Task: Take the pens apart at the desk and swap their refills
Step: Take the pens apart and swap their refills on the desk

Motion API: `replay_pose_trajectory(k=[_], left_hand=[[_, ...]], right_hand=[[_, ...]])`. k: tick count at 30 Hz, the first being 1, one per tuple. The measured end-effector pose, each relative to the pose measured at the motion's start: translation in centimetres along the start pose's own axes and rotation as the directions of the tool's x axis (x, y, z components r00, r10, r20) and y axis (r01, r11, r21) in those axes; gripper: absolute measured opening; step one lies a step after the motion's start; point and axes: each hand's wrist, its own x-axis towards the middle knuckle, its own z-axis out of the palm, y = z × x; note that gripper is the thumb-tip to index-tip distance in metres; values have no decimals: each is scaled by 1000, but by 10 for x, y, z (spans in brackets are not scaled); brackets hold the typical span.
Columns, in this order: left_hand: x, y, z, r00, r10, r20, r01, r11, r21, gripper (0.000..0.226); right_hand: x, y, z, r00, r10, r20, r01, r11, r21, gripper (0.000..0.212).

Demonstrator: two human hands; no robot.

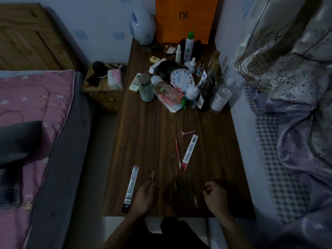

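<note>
Left hand (145,192): reached in from the lower edge, resting on the near part of the counter (143,133), palm turned down; fingers pinched narrow around a thin refill (152,176) that pointed away from the person
Right hand (213,193): also low over the near edge, knuckles up, fingers curled loosely inward; whether they held anything could not be told in the dim light
Dark pen (193,190): lay on the counter between the two hands, just beside the right hand, long axis running away from the person; details lost in shadow
Dark part (175,184): short piece lying between the hands, left of the dark pen; too dark to identify
Red pen (177,152): lay on the counter beyond the hands, tip toward the person
Red pack (189,151): flat refill wrapper just right of the red pen, tilted, apart from it
Black pack (130,188): long flat wrapper just left of the left hand, near the counter's left edge
Pink clip (187,133): lay beyond the red pen
Clutter: bottles, a clock (181,78) lying tilted, and a lidded cup (146,88) crowded the far half of the counter
Orange bag (186,17): stood against the wall at the far end; contents not visible
Beds: a pink-covered bed (36,108) on the left, bedding on the right
</note>
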Motion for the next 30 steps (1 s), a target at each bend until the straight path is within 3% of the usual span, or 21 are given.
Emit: replay_pose_trajectory(k=[7, 13, 18, 25, 28, 30], left_hand=[[5, -1, -23, 991, -127, 34, 130, 918, -374, 24], [5, 10, -36, 989, -145, 17, 134, 854, -503, 24], [8, 10, -43, 988, -157, 4, 138, 860, -491, 25], [17, 8, -56, 973, -228, 39, 199, 741, -641, 19], [20, 6, -63, 969, -238, 62, 209, 664, -718, 21], [23, 5, -66, 968, -245, 56, 199, 610, -767, 24]], right_hand=[[-12, -12, -7, 993, 17, -118, -16, 1000, 15, 32], [-16, -39, -11, 982, 8, -188, 18, 990, 137, 21], [-12, -69, 3, 997, -76, -8, 76, 988, 132, 11], [-10, -117, 47, 934, -235, 268, 243, 970, 5, 11], [-9, -133, 62, 919, -260, 297, 289, 955, -59, 3], [-9, -142, 72, 926, -249, 282, 289, 951, -110, 11]])
